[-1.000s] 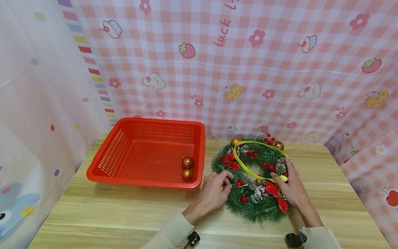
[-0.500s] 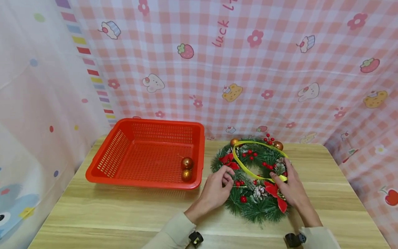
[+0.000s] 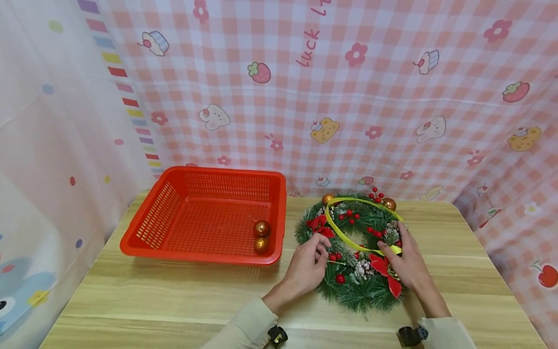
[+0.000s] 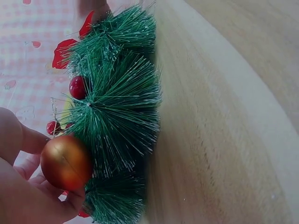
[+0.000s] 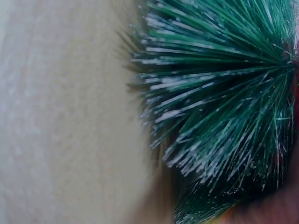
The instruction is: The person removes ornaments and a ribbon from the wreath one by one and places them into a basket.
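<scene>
While the left hand (image 3: 306, 264) holds a bauble (image 4: 67, 162), the right (image 3: 410, 266) grips a wreath (image 3: 362, 294).

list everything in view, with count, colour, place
basket: 1, red, left on table
balls: 2, coppery gold, basket's right end
wreath: 1, green, right of basket
wreath balls: 2, coppery gold, far edge
held ball: 1, orange, wreath's left
ribbon: 1, yellow, looped over wreath
flowers: at least 2, red, on wreath
berries: several, red, about wreath
cones: at least 2, frosted white, wreath
table: 1, light wood, underneath
checked cloth: count unclear, pink-white, behind
dotted cloth: 1, whitish, left
wrist gadgets: 2, black, wrists
left hand: 1, pale-sleeved, holding that ball
right hand: 1, pale-sleeved, holding wreath's right
</scene>
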{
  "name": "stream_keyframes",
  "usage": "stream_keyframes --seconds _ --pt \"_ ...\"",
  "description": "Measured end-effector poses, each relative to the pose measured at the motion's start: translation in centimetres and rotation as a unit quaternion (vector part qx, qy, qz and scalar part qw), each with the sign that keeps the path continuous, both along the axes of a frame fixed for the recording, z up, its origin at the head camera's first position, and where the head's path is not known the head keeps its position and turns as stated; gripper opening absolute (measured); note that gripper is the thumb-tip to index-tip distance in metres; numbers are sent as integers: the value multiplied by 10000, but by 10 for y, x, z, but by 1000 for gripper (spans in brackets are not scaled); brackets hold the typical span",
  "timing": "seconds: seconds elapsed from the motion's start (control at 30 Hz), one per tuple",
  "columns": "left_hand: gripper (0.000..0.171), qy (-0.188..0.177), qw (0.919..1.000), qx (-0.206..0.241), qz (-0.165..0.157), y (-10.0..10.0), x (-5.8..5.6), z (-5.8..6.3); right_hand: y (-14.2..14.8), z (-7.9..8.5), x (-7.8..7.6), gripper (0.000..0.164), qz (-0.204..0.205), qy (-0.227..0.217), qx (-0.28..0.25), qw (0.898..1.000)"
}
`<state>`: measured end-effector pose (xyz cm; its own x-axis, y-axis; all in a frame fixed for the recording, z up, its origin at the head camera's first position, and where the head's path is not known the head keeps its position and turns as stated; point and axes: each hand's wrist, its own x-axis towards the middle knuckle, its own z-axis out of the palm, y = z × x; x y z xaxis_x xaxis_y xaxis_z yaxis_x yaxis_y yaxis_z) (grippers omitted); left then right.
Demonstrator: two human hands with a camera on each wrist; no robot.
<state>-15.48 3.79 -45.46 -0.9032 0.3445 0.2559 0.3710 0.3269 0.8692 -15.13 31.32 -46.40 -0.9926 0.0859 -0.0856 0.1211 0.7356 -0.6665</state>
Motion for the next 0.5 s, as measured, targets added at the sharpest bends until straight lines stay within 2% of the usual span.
stream_keyframes --seconds 0.5 --pt "15 -244 9995 -203 58 3 -1 1 0 -1 -1 90 -22 30 6 10000"
